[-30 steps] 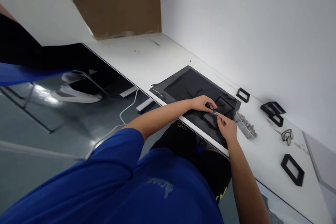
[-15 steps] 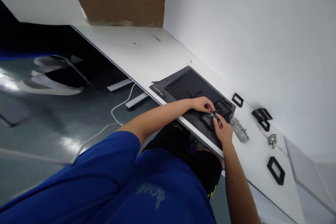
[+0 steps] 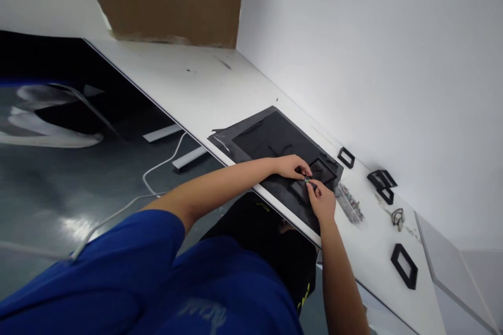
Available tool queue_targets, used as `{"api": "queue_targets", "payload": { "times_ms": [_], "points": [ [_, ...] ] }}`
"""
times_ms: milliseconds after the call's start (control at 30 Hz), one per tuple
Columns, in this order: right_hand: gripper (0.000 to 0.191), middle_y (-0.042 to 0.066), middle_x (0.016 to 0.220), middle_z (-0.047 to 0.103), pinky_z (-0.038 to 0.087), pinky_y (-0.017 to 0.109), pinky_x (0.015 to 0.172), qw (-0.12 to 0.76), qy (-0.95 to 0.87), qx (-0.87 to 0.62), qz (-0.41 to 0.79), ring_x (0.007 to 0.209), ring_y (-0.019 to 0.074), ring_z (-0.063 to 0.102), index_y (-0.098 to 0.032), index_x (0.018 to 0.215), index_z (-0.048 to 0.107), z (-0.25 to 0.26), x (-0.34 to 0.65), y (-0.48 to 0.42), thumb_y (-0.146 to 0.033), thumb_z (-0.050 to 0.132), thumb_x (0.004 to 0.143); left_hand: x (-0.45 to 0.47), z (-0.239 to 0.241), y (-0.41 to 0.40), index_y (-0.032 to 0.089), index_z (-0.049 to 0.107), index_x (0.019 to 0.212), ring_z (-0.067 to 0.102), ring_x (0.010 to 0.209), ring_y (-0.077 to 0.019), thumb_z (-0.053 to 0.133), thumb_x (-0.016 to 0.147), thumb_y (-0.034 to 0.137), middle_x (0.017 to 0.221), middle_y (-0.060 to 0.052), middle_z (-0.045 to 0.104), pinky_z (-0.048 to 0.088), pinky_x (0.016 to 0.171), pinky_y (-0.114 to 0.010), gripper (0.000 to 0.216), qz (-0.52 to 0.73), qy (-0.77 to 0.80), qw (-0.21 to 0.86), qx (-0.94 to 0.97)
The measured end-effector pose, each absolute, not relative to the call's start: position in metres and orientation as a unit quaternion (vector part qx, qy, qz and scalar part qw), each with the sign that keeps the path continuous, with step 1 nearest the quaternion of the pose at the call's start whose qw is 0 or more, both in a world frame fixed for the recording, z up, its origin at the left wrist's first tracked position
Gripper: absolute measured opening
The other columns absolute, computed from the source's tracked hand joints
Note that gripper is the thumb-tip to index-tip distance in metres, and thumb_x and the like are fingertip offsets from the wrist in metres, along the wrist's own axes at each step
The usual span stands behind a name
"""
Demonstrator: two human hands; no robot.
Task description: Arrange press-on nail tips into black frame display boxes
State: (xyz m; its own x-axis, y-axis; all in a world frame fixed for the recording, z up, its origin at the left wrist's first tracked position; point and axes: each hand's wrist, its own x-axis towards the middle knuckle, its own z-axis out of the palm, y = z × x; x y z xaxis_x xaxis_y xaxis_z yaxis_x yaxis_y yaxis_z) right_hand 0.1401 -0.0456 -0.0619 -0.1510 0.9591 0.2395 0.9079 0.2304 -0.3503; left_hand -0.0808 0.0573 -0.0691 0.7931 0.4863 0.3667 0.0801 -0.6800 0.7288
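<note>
Both hands meet over a black mat on the white table. Between their fingertips is a small dark piece with a spot of green on it; its exact kind is too small to make out. My left hand pinches it from the left, fingers curled. From the right, my right hand grips it between thumb and fingers. Under and beside the hands lie black rectangular frames, one just beyond them and another partly covered by the fingers.
Right of the mat is a clear tray of small parts. Further along lie black frames, a stack of them, glasses and a larger black frame. A white wall borders the table; a white cable hangs at left.
The view has shifted, so the table and hands sit slightly further left and lower. Both hands stay together on the small piece, which the fingers now cover more.
</note>
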Motion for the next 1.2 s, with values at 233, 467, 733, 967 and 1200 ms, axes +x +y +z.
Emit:
{"api": "queue_targets", "payload": {
  "times_ms": [233, 467, 733, 967, 1200],
  "points": [
    [0.034, 0.007, 0.115, 0.066, 0.058, 0.038, 0.083, 0.216, -0.746, -0.626, 0.074, 0.095, 0.0177, 0.066, -0.017, 0.121, 0.063, -0.066, 0.141, -0.045, -0.043, 0.06, 0.098, -0.08, -0.066, 0.052, 0.014, 0.062, 0.117, 0.066, 0.099, -0.0172, 0.06, 0.096, 0.04, 0.113, -0.007, 0.067, 0.059, 0.089, -0.039, 0.034, 0.288, 0.17, 0.336, 0.881],
    [0.034, 0.007, 0.115, 0.066, 0.058, 0.038, 0.083, 0.209, -0.746, -0.625, 0.094, 0.095, 0.0181, 0.066, -0.017, 0.12, 0.063, -0.069, 0.143, -0.043, -0.043, 0.06, 0.098, -0.08, -0.066, 0.052, 0.014, 0.063, 0.115, 0.066, 0.099, -0.017, 0.06, 0.096, 0.041, 0.111, -0.007, 0.067, 0.058, 0.09, -0.039, 0.033, 0.281, 0.168, 0.31, 0.893],
    [0.034, 0.007, 0.114, 0.066, 0.058, 0.037, 0.082, 0.191, -0.731, -0.65, 0.084, 0.094, 0.0174, 0.066, -0.017, 0.119, 0.063, -0.063, 0.137, -0.044, -0.043, 0.06, 0.098, -0.08, -0.058, 0.047, 0.015, 0.066, 0.111, 0.065, 0.107, -0.0184, 0.059, 0.097, 0.04, 0.116, -0.008, 0.068, 0.055, 0.099, -0.043, 0.029, 0.278, 0.138, 0.274, 0.91],
    [0.034, 0.006, 0.109, 0.066, 0.058, 0.036, 0.079, 0.159, -0.714, -0.677, 0.072, 0.09, 0.0162, 0.066, -0.016, 0.118, 0.063, -0.059, 0.131, -0.049, -0.044, 0.059, 0.098, -0.08, -0.06, 0.046, 0.016, 0.066, 0.109, 0.065, 0.107, -0.0182, 0.06, 0.096, 0.041, 0.116, -0.008, 0.068, 0.055, 0.099, -0.042, 0.029, 0.271, 0.162, 0.26, 0.913],
    [0.038, 0.002, 0.091, 0.066, 0.056, 0.032, 0.071, 0.174, -0.74, -0.642, 0.096, 0.074, 0.0124, 0.062, -0.016, 0.109, 0.065, -0.057, 0.133, -0.055, -0.051, 0.059, 0.097, -0.082, -0.056, 0.037, 0.016, 0.068, 0.107, 0.065, 0.111, -0.0185, 0.061, 0.096, 0.04, 0.119, -0.008, 0.069, 0.053, 0.102, -0.044, 0.027, 0.233, 0.205, 0.239, 0.92]
  ]
}}
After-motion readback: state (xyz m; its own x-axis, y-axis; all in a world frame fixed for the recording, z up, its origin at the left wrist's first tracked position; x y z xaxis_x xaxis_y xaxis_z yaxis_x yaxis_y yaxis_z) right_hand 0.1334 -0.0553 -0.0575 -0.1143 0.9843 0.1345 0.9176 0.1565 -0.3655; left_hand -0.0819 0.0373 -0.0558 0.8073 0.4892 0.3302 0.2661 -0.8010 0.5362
